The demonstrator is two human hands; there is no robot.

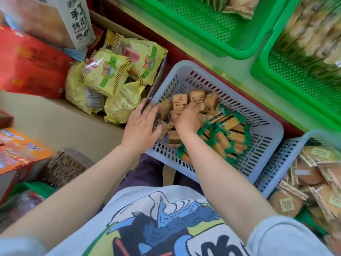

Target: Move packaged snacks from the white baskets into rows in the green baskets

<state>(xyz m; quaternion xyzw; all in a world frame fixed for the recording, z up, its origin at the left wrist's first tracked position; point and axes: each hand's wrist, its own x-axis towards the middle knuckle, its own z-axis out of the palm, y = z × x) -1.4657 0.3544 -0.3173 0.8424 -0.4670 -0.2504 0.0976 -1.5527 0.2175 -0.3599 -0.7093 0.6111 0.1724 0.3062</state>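
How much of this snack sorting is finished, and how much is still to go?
Done: the right green basket already holds rows of packets. In hand: both hands, left hand and right hand, are gathering brown packets in the white basket. Left: the green-ended packets there, and the mostly bare green basket.

Both bare forearms outstretched, left hand (141, 124) flat-fingered, right hand (186, 118) curled, gripping.

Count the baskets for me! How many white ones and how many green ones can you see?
White baskets: 2
Green baskets: 2
Total: 4
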